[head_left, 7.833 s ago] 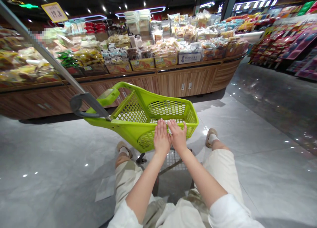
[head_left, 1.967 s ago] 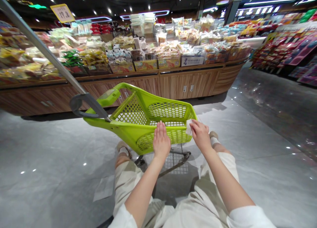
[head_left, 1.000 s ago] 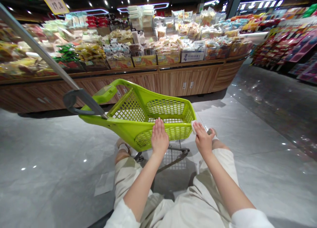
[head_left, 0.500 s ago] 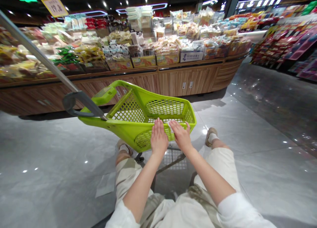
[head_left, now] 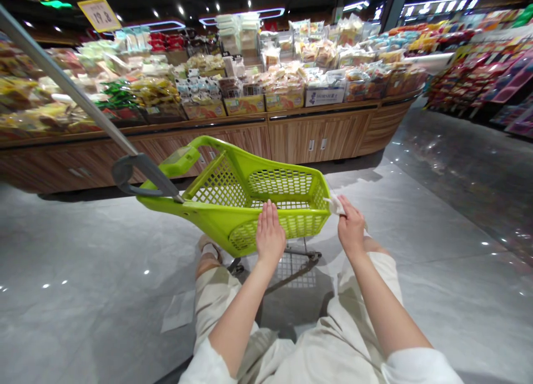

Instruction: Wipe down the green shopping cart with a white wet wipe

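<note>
In front of my knees stands a small lime-green shopping cart (head_left: pixel 212 209) with a mesh basket; no goods show inside. My left hand (head_left: pixel 270 232) lies flat against its near side, fingers stretched out up to the rim. At the basket's right end is my right hand (head_left: pixel 352 225), fingers closed on a crumpled white tissue (head_left: pixel 335 205). The tissue touches or is very close to the corner of the rim; I cannot tell which. A grey hooked piece (head_left: pixel 152 175) and a long metal pole (head_left: pixel 83 92) rise from the cart's handle end.
Beyond the cart runs a wood-panelled display counter (head_left: pixel 320 131) piled with packaged snacks (head_left: pixel 287 75). A yellow price sign (head_left: pixel 99 14) stands at upper left. More shelves of goods (head_left: pixel 462 75) are on the right. The grey floor (head_left: pixel 104 295) is shiny. A foot (head_left: pixel 210 249) is left of the cart's wheels.
My right hand has moved right, from the near rim to beyond the basket's right corner, with the tissue in it. My left hand stays on the near side.
</note>
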`<action>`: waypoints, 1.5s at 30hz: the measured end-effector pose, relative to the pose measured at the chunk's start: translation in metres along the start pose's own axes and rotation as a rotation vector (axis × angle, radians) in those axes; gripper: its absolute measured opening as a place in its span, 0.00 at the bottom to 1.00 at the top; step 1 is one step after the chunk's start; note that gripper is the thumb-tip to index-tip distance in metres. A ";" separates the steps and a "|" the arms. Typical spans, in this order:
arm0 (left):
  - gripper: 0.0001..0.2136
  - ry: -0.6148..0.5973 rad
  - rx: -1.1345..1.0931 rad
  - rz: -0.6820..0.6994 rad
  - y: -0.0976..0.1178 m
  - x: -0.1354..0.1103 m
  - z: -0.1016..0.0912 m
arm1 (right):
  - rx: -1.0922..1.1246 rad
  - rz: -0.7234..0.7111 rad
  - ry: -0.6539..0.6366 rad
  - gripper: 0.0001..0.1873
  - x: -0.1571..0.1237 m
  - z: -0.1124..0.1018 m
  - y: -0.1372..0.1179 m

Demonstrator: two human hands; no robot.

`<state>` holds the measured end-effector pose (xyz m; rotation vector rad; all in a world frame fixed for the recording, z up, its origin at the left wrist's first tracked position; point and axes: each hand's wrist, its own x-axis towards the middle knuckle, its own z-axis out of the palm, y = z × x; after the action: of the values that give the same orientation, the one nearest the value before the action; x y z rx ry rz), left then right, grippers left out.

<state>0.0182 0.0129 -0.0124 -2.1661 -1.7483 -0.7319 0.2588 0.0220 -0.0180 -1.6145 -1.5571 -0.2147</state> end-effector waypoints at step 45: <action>0.35 -0.014 -0.011 -0.002 -0.003 -0.001 -0.003 | 0.079 -0.281 -0.334 0.37 -0.020 0.042 -0.134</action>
<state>0.0143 0.0112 -0.0111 -2.1818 -1.7578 -0.7301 0.1186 0.0157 0.0029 -1.4169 -2.0238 -0.0325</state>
